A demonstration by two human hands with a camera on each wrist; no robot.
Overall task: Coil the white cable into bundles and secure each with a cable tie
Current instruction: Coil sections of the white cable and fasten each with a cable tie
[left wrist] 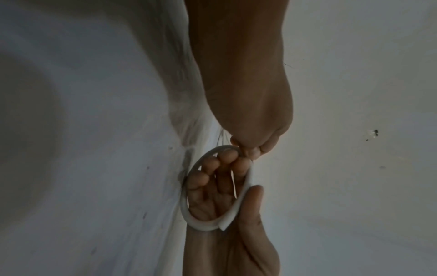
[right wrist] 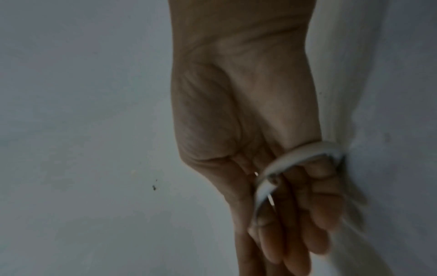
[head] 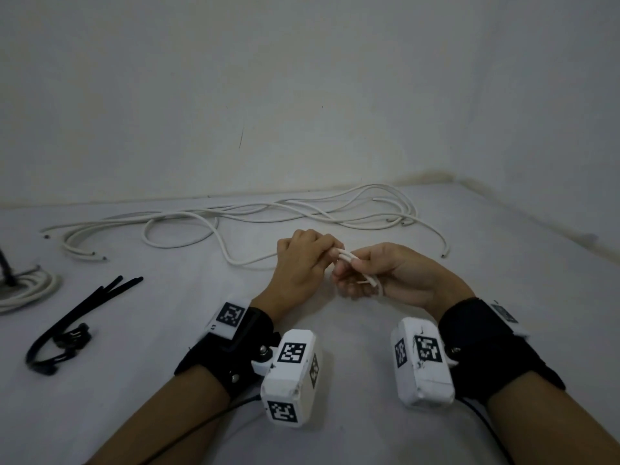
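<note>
Both hands meet over the worktop (head: 335, 347) on a short length of white cable (head: 349, 260), bent into a small loop. The left hand (head: 302, 260) pinches the loop's top with its fingers (head: 330, 251) curled round it, and the right hand (head: 385, 273) holds the lower part, thumb pressing the cable against curled fingers (head: 349, 286); the left wrist view shows the loop (left wrist: 201, 196) ringed round the right hand's fingertips, one cut end lying at the thumb. This looks like the start of a new bundle, only a turn or so made and no tie yet on it. Beyond the fingers, toward the wall, a long tangle of loose white cable (head: 268, 213) lies spread out with several cut ends showing, so most of the coiling seems left to do. Far to the left of the fingers one coiled bundle (head: 30, 293) sits at the frame's edge; whether a tie closes it cannot be told. Nearer, left of the left hand, black cable ties (head: 84, 313) lie in a loose heap, apparently unused. By this judgement the task is early, perhaps one bundle done.
</note>
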